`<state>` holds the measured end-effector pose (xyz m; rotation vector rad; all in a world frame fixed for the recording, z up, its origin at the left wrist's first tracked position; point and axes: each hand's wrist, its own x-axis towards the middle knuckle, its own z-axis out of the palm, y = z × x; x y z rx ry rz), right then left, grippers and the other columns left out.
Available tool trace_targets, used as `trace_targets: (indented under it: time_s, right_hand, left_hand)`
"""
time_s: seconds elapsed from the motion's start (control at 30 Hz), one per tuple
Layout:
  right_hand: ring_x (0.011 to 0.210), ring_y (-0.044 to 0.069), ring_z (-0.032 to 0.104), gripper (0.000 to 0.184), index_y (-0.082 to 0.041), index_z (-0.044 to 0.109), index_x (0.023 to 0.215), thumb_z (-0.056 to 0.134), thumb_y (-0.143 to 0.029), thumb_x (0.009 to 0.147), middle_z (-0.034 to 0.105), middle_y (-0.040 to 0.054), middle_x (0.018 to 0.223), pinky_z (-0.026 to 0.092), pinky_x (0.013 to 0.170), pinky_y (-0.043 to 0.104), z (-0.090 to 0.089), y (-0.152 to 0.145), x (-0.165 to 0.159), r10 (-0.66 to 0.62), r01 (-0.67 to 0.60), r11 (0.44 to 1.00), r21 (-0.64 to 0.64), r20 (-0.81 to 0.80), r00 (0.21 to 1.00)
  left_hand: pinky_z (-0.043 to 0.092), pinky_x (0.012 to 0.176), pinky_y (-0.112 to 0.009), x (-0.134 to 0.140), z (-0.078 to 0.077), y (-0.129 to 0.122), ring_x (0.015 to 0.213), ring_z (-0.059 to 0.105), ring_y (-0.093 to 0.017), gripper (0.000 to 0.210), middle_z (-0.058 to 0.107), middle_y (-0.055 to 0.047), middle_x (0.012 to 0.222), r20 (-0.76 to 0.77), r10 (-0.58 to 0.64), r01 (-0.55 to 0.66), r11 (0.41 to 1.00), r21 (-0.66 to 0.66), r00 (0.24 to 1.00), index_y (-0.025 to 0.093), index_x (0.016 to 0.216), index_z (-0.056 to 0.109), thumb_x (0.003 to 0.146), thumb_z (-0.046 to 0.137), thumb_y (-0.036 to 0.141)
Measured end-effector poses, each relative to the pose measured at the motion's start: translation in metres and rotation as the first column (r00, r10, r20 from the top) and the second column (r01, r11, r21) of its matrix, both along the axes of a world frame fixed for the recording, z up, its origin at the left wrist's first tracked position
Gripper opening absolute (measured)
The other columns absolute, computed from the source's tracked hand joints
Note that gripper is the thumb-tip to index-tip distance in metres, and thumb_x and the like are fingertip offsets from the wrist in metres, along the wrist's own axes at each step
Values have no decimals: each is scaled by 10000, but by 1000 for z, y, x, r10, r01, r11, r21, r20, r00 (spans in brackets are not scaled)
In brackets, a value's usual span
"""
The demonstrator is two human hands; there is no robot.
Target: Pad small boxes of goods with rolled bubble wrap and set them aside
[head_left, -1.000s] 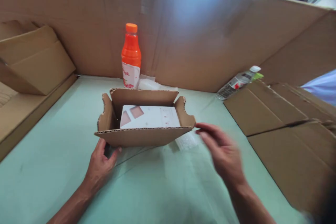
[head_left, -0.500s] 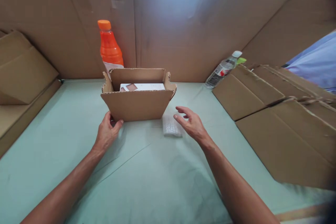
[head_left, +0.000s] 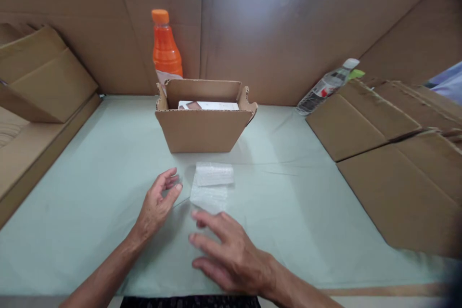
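Observation:
A piece of clear bubble wrap (head_left: 214,174), partly folded over, lies on the green-covered table between my hands. My left hand (head_left: 159,199) is just left of it, fingers curved and apart, holding nothing. Nearer to me, my right hand (head_left: 231,252) has its fingers spread, slightly blurred, with the fingertips close to the wrap's near edge. Beyond the wrap stands a small open cardboard box (head_left: 204,132). Inside it a white box (head_left: 216,106) with a brown picture shows only its top part.
An orange bottle (head_left: 168,53) stands behind the small box. At the right, a clear bottle with a white cap (head_left: 327,87) leans beside cardboard boxes (head_left: 404,192). More cardboard (head_left: 54,77) is on the left, and a tall cardboard wall (head_left: 252,33) closes the back.
My left hand has let go of the small box and come nearer. My right hand has moved toward me and left. The bubble wrap now lies closer, in front of the box, and partly unfolded.

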<state>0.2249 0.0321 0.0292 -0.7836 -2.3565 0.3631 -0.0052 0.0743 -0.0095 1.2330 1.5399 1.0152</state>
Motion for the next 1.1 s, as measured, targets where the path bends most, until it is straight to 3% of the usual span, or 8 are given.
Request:
trace_targets:
  time_s: [0.07, 0.17, 0.23, 0.4, 0.6, 0.77, 0.93, 1.1]
  right_hand:
    - [960, 222, 707, 275, -239, 602, 1195, 588, -227, 920, 697, 123, 1239, 566, 777, 385, 7, -7, 0, 17, -21, 999, -48, -76, 997]
    - [1031, 215, 697, 261, -257, 617, 1154, 546, -129, 938, 726, 84, 1145, 559, 852, 388, 7, 12, 18, -289, 284, 957, -51, -164, 943]
    - [1086, 233, 673, 241, -255, 642, 1145, 567, -156, 939, 716, 83, 1174, 540, 895, 406, 0, 35, 29, -368, 370, 929, 4, -91, 925]
    - [1265, 358, 542, 448, -172, 633, 1295, 666, -276, 860, 590, 172, 1407, 459, 959, 490, -31, 95, 26, -365, 367, 929, 53, 309, 878]
    - [897, 267, 671, 224, -170, 730, 989, 513, -152, 931, 758, 112, 959, 442, 846, 417, -40, 141, 24, -445, 449, 892, 45, 255, 859]
    - [872, 209, 684, 192, -193, 692, 968, 501, -190, 975, 761, 63, 933, 459, 817, 353, -11, 109, 27, -383, 382, 924, 34, 128, 915]
    - [927, 169, 661, 206, -211, 665, 1090, 516, -134, 971, 741, 37, 1054, 461, 811, 324, 4, 48, 0, 56, -48, 995, -82, 94, 994]
    - [1059, 288, 584, 363, -173, 630, 1238, 671, -262, 888, 646, 140, 1279, 440, 847, 423, -19, 60, -26, -51, 77, 996, -49, 393, 918]
  left_hand:
    - [463, 1048, -474, -3, 1, 0, 1256, 585, -293, 572, 602, -149, 1376, 13, -23, 23, 1000, 2, 1000, 188, 1336, 550, 886, 576, 540]
    - [502, 996, -450, -4, 0, 0, 1231, 594, -284, 528, 595, -139, 1372, -82, -79, 82, 996, 35, 994, 196, 1341, 540, 896, 572, 478]
    - [516, 976, -437, 2, 1, -1, 1219, 593, -277, 500, 598, -132, 1348, -223, -146, 169, 981, 90, 964, 193, 1339, 536, 885, 580, 399]
    - [474, 1020, -481, 31, 6, -2, 1189, 566, -310, 511, 608, -141, 1280, -684, -288, 449, 891, 64, 670, 161, 1337, 539, 833, 602, 216]
    - [507, 868, -432, 47, 10, 3, 952, 647, -283, 372, 664, -110, 969, -745, -372, 515, 856, -45, 554, 172, 1058, 674, 830, 423, 18]
    - [500, 835, -380, 27, 26, -15, 913, 654, -251, 360, 676, -73, 941, -705, -395, 530, 848, -33, 589, 179, 1074, 651, 802, 457, 45]
    - [473, 738, -334, -2, 33, -58, 791, 623, -208, 316, 643, -30, 834, -564, -495, 589, 808, -19, 661, 204, 978, 647, 773, 450, 67]
    - [476, 807, -351, -5, 27, -85, 871, 634, -223, 329, 674, -46, 908, -527, -594, 627, 766, -140, 608, 211, 958, 640, 731, 463, 52]
